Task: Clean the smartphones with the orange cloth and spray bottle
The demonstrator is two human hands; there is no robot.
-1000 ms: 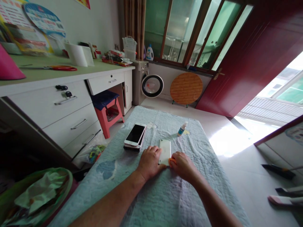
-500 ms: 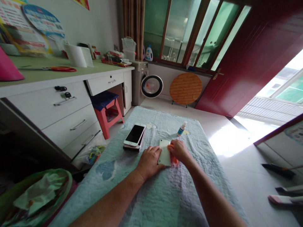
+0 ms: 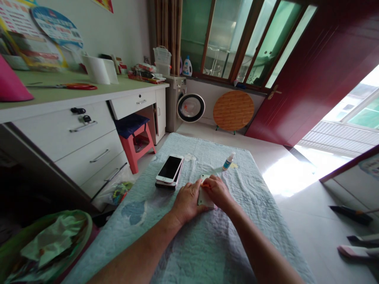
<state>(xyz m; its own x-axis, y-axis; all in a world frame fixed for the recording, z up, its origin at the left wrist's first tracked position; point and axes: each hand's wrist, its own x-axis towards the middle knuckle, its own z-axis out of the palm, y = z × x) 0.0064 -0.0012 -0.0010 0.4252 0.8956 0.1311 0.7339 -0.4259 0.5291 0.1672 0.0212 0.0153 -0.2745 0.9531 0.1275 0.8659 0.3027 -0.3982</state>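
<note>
Pale phone (image 3: 205, 201): flat between both hands, touching each, long axis running forward.
Left hand (image 3: 186, 200): gripping its left edge, thumb along the near end.
Right hand (image 3: 218, 191): closed on an orange item (image 3: 205, 185) over the phone's far half.

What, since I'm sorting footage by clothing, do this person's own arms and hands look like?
The left hand and right hand wear no gloves. Both forearms are bare, with no sleeve, watch or bracelet in view. No rings can be made out.
</note>
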